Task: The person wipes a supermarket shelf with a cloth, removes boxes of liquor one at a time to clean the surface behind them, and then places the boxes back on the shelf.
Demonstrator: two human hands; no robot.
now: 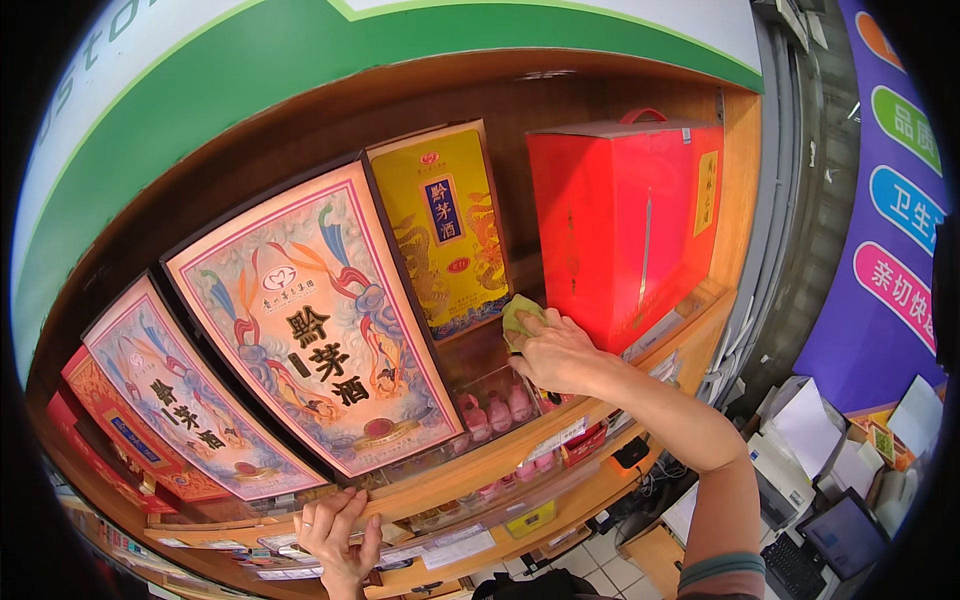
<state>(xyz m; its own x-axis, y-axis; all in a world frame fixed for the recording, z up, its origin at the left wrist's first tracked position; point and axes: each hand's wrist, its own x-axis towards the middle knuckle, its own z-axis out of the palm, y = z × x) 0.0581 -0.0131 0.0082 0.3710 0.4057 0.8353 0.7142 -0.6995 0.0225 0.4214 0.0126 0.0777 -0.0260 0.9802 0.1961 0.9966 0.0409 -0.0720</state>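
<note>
In my right hand (559, 352) is a bunched yellow-green cloth (523, 315). The hand presses it into the gap between a yellow gift box (446, 232) and a red carton (626, 225) with a handle on top. My left hand (337, 532) holds the wooden front edge of the shelf (420, 487), its fingertips over the top. Above that hand stands a large pink decorated liquor gift box (315, 315) bearing writing. A similar, narrower-looking box (195, 397) is to its left. The surface under the cloth is hidden by my hand.
Small pink bottles (499, 412) show below through the clear shelf. Red boxes (142, 435) fill the far left. A green-and-white sign panel (420, 34) overhangs the shelf. At lower right are a printer (776, 480), a keyboard (795, 570) and a monitor (847, 532).
</note>
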